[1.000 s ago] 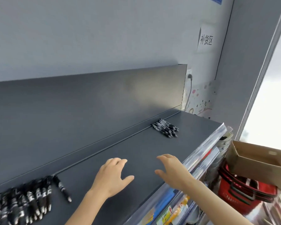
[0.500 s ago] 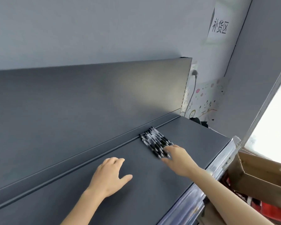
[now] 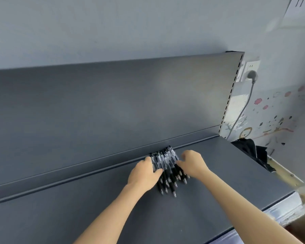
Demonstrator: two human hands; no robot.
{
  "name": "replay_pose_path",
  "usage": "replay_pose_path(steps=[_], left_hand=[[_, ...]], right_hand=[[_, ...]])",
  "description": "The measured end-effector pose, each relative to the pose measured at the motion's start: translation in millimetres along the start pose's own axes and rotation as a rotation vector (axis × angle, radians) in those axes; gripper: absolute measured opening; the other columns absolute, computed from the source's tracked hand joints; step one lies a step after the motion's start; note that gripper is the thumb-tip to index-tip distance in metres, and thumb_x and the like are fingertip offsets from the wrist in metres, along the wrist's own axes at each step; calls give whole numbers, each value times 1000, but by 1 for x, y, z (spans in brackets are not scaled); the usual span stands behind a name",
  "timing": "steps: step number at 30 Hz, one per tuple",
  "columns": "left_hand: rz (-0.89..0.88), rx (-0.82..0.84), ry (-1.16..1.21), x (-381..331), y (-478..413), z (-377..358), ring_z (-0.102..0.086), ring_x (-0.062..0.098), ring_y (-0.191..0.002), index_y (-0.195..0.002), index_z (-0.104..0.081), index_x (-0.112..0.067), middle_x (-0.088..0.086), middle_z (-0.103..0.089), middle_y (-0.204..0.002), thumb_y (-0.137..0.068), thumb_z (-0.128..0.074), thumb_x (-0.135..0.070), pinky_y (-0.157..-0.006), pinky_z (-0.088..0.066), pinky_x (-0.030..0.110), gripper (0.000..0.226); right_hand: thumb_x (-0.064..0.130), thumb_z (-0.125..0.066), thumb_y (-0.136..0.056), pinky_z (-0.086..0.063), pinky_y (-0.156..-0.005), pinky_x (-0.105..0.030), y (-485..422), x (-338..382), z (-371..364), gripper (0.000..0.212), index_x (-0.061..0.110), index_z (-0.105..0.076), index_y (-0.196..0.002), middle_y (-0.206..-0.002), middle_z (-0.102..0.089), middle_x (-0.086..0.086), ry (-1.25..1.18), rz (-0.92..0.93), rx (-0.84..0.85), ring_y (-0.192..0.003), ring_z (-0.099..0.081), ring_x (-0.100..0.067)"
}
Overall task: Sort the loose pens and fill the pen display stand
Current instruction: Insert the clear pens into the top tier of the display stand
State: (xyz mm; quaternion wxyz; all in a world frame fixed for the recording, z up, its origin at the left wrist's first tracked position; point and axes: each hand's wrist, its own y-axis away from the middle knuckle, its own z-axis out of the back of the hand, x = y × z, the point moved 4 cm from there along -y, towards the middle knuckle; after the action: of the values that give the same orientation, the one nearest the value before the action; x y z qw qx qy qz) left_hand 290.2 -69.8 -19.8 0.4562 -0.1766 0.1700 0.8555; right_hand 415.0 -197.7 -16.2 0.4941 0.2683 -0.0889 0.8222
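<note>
Matte dark-grey metal shelf point(image 3: 60, 217) runs across our view, with its smooth back panel point(image 3: 113, 103) rising behind. Our left hand point(image 3: 144, 175) lies low on it, fingers and thumb curled round the left side of the bunch of pens point(image 3: 165, 164). That bunch sits right at the shelf's back edge: clear barrels, black grips, metal tips pointing toward us. Our right hand point(image 3: 193, 162) cups the other side with bent fingers. Further right there's a plugged-in wall socket point(image 3: 248, 71) and a crumpled black cloth point(image 3: 250, 152).
</note>
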Motion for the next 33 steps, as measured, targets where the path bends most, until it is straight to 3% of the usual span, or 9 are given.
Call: replay_pose_path(steps=[3,6,13,17,21,23,25,30,33], left_hand=[[137,22,-34,-19,-18,-12,-59,28,-101,-120,-40,-10,9,-56,-115,-83,-62,-43,-70,-47,34,55],[281,76,5,-26,-32,-19,-60,28,-104,-129,-34,-9,10,-51,-123,-74,-68,-37,-70,-47,32,70],[447,100,23,-24,-41,-22,-61,27,-101,-143,-17,-6,13,-54,-123,-72,-66,-28,-67,-50,33,89],[479,59,33,-20,-40,-23,-62,25,-97,-135,-24,-2,13,-57,-117,-79,-58,-15,-61,-44,30,68],[483,38,-39,-17,-36,-22,-56,18,-70,-128,-35,-1,5,-57,-88,-79,-55,-4,-46,-37,26,53],[477,22,-104,-15,-34,-23,-59,21,-77,-124,-42,-2,4,-54,-84,-82,-54,-3,-54,-42,27,44],[477,-6,-122,-10,-32,-23,-62,24,-89,-121,-44,-4,6,-59,-96,-84,-51,-3,-62,-44,30,37],[424,-76,-11,8,-28,-17,-59,27,-86,-115,-42,-4,11,-60,-107,-94,-49,-16,-64,-42,31,25],[375,-143,116,22,-21,-13,-51,20,-68,-97,-43,-9,4,-54,-86,-92,-55,-30,-55,-37,28,25]], right_hand=[[22,-60,-85,-32,-46,-27,-15,-2,-9,34,13,-35,-64,-58,-42,-1,-14,12,40,-50,-41,-16],[22,-65,-81,-24,-43,-26,-26,-3,-14,46,15,-26,-58,-55,-34,0,-11,35,73,-49,-30,-15],[11,-61,-73,-19,-43,-21,-35,3,-15,43,15,-22,-55,-53,-28,1,-19,31,187,-47,-24,-16],[14,-59,-74,-22,-44,-20,-35,3,-14,39,15,-25,-54,-52,-31,1,-22,-2,231,-45,-27,-16],[13,-57,-72,-18,-46,-22,-32,0,-15,39,16,-22,-55,-53,-26,1,-99,-30,256,-47,-21,-17],[15,-56,-73,-16,-47,-22,-30,-1,-17,39,17,-21,-55,-52,-24,1,-92,-25,270,-47,-20,-17],[18,-55,-75,-18,-47,-23,-28,-2,-19,38,17,-22,-55,-51,-25,2,-89,-16,281,-47,-21,-17],[19,-50,-85,-22,-46,-24,-32,-7,-16,36,15,-28,-57,-53,-31,0,-145,1,283,-47,-26,-18],[15,-45,-87,-19,-48,-25,-37,-9,-11,36,17,-23,-59,-53,-25,-1,-258,7,279,-48,-20,-19]])
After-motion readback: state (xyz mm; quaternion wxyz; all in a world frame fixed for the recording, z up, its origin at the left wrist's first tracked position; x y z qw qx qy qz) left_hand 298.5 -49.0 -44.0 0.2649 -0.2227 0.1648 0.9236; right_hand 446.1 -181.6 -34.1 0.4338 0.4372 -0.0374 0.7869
